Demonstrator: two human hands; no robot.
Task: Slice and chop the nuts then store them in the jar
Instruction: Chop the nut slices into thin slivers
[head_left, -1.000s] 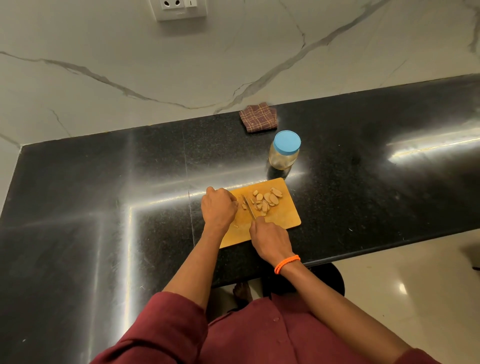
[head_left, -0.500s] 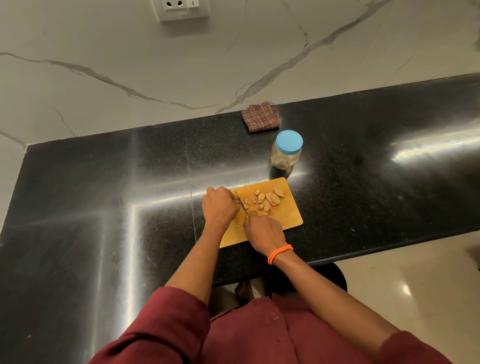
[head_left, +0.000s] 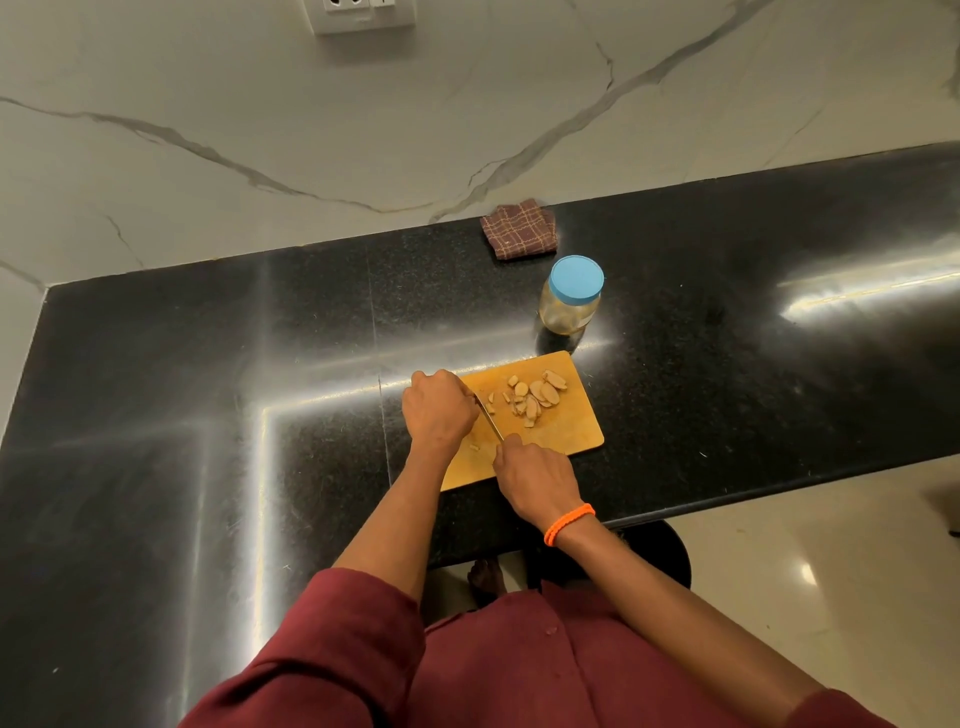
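Observation:
A small wooden cutting board (head_left: 574, 434) lies on the black counter near its front edge. Several pale nut slices (head_left: 535, 397) are heaped on the board's far half, and one small piece (head_left: 474, 447) lies by itself nearer me. My right hand (head_left: 537, 480), with an orange band at the wrist, grips the handle of a knife (head_left: 488, 418) whose blade points away towards my left hand. My left hand (head_left: 439, 410) sits curled at the board's left edge by the blade tip; what its fingers hold is hidden. A clear jar (head_left: 569, 301) with a blue lid stands closed behind the board.
A folded checked brown cloth (head_left: 519, 231) lies against the marble wall behind the jar. The black counter (head_left: 208, 389) stretches wide to the left and right. Its front edge runs just below the board, with pale floor and a dark round stool (head_left: 660, 556) beneath.
My right hand and the knife have shifted left on the board, bringing the blade close to my left hand. The nut pile and jar stay put.

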